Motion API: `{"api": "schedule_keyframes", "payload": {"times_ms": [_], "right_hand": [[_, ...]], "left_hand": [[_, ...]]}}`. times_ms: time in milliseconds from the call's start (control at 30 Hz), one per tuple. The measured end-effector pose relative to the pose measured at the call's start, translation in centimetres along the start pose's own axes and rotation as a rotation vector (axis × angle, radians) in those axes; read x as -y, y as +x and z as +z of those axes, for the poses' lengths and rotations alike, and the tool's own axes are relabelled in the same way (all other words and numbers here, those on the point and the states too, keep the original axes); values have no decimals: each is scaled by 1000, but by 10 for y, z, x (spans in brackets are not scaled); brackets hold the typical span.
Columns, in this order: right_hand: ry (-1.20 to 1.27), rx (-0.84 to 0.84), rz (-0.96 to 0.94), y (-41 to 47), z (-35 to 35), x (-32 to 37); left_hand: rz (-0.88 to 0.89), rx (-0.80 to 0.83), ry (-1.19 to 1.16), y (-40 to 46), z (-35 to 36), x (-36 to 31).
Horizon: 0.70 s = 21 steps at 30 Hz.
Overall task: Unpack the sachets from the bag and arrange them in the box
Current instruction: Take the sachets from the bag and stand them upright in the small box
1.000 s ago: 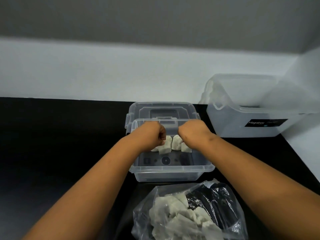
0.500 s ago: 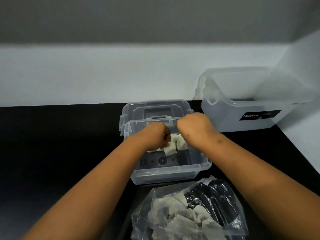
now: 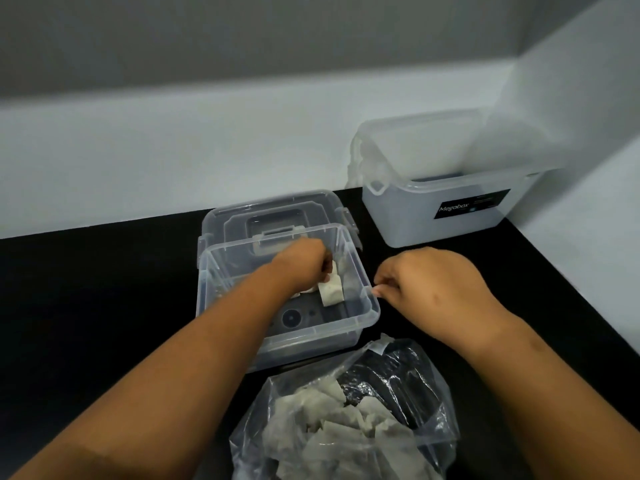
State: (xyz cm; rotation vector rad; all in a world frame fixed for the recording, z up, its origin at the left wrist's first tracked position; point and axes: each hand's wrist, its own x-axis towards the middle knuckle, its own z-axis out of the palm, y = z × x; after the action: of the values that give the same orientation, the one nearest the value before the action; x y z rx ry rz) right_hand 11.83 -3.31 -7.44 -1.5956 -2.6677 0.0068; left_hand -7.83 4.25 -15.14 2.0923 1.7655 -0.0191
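Observation:
A small clear plastic box point(image 3: 367, 308) stands open on the black counter. My left hand point(image 3: 303, 263) reaches down inside it, fingers curled on white sachets point(image 3: 331, 291) at the box's back right. My right hand point(image 3: 429, 284) hovers outside the box, just past its right rim, fingers loosely curled and holding nothing. A clear plastic bag point(image 3: 429, 386) lies in front of the box, its mouth open, with several white sachets point(image 3: 332, 424) heaped in it.
The box's clear lid point(image 3: 277, 211) lies flat behind it. A larger frosted bin point(image 3: 446, 209) with a black label stands at the back right against the white wall. The counter's right side ends at a white wall.
My right hand has come out of the box to its right side, holding nothing. My left hand has moved deeper and to the right inside the box with the sachets.

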Motion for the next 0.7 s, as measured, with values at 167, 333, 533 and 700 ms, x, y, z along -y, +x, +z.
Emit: {"api": "schedule_keyframes", "payload": {"times_ms": [167,333,533,700], "right_hand": [[92,10,9,-17,8,-5],[187,20,-1,-37,2,-8],[344,162,-80,-60,6,-7],[458,338,-134,-65,37,-1]], "left_hand": [[-2,-27,39,1,3,-1],[-17,-124,49,-13,-12,-1],[22,-365,-116,-81,-30,-15],[54,-415,-251,-145,-10,-37]]}}
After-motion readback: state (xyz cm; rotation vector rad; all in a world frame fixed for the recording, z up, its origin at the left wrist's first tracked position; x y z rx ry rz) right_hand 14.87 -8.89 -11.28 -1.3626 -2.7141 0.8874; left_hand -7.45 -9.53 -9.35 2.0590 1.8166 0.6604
